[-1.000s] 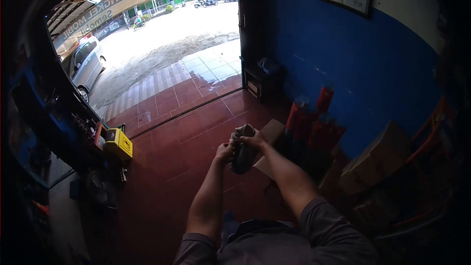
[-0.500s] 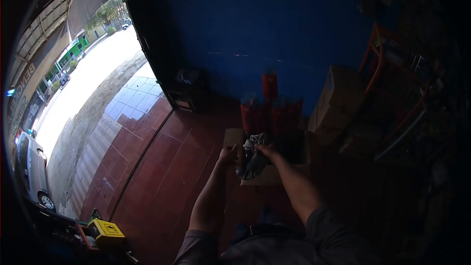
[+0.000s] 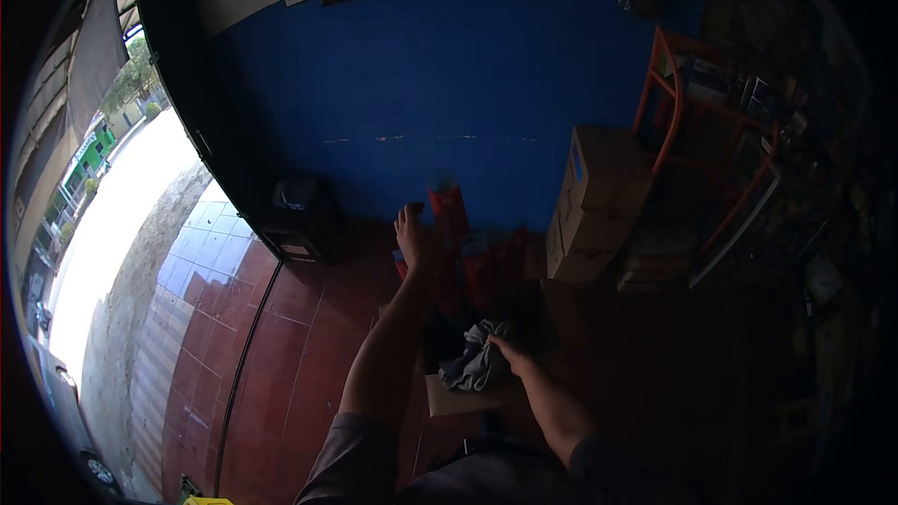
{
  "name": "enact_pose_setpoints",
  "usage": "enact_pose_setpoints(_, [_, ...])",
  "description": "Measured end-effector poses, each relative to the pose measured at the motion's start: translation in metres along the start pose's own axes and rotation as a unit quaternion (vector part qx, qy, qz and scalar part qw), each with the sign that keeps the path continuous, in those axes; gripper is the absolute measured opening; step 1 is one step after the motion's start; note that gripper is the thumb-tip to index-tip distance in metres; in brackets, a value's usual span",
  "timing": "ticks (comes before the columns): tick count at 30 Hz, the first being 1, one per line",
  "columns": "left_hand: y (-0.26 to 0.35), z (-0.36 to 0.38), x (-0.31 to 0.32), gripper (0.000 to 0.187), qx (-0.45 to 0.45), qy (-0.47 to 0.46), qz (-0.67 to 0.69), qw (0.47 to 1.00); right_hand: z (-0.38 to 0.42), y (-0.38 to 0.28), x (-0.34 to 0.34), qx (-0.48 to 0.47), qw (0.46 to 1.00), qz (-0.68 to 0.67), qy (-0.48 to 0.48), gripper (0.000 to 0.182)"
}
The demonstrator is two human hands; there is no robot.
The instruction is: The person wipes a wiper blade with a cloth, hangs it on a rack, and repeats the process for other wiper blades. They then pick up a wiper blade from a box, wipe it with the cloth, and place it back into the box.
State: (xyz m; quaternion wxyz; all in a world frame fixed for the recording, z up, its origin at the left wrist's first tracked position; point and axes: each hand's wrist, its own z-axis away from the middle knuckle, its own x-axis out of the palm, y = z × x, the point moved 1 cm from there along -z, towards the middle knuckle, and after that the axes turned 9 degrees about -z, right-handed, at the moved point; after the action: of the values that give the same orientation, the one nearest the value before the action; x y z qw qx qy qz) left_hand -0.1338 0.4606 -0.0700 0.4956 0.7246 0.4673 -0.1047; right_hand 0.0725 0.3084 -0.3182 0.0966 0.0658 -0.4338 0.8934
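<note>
My right hand [image 3: 508, 353] grips a crumpled grey cloth [image 3: 475, 360] at its right side. The cloth hangs over an open cardboard box [image 3: 460, 399] in front of me; the box's inside is dark. Stretched out ahead, my left hand [image 3: 412, 239] is raised with its fingers apart and holds nothing. It is nearest to a tall red container [image 3: 450, 209], just to its right. Several more red containers stand close together below that one, too dim to tell their exact kind.
Stacked cardboard boxes [image 3: 599, 201] stand by the blue wall [image 3: 412, 65], beside an orange metal rack [image 3: 669, 98]. A dark low stand [image 3: 297, 215] is near the doorway at left. Red floor tiles [image 3: 271, 355] run out toward the street.
My left hand has let go of the cloth and moved forward toward the red containers. My right hand still holds the cloth over the box. The view has turned to the right.
</note>
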Motion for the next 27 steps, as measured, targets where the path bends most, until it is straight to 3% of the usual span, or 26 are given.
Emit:
enact_pose_setpoints(3, [0.034, -0.045, 0.004, 0.045, 0.053, 0.062, -0.033, 0.996, -0.016, 0.013, -0.007, 0.018, 1.000, -0.013, -0.013, 0.082])
enact_pose_setpoints(5, [0.049, -0.057, 0.004, 0.047, 0.110, 0.017, -0.101, 0.989, -0.036, 0.031, -0.012, 0.010, 1.000, 0.003, 0.014, 0.076])
enact_pose_setpoints(8, [0.054, -0.059, 0.013, 0.046, 0.113, -0.070, -0.119, 0.984, -0.048, 0.043, -0.015, 0.011, 1.000, -0.022, -0.006, 0.073])
enact_pose_setpoints(15, [0.052, -0.062, 0.008, 0.030, 0.137, -0.037, -0.036, 0.989, -0.013, 0.014, -0.001, 0.034, 0.999, -0.026, 0.016, 0.070])
enact_pose_setpoints(17, [0.046, -0.072, 0.012, 0.022, 0.007, -0.140, 0.136, 0.981, -0.013, 0.013, 0.001, 0.028, 0.999, -0.014, 0.029, 0.071])
enact_pose_setpoints(21, [0.035, -0.070, 0.021, 0.022, 0.041, -0.187, 0.201, 0.961, -0.015, 0.013, 0.002, 0.042, 0.998, -0.045, 0.010, 0.073])
enact_pose_setpoints(23, [0.031, -0.060, 0.026, 0.024, 0.058, -0.314, 0.244, 0.916, -0.017, 0.014, 0.003, 0.023, 0.999, -0.024, 0.043, 0.074])
enact_pose_setpoints(24, [0.031, -0.059, 0.027, 0.024, 0.061, -0.314, 0.245, 0.915, -0.018, 0.015, 0.002, 0.021, 0.998, -0.025, 0.045, 0.074])
enact_pose_setpoints(26, [0.030, -0.060, 0.027, 0.020, 0.119, -0.203, 0.119, 0.965, -0.021, 0.015, 0.002, 0.010, 1.000, -0.005, 0.029, 0.073])
enact_pose_setpoints(27, [0.020, -0.064, 0.035, 0.020, 0.121, -0.204, 0.120, 0.964, -0.020, 0.013, 0.002, 0.009, 0.999, -0.006, 0.030, 0.073])
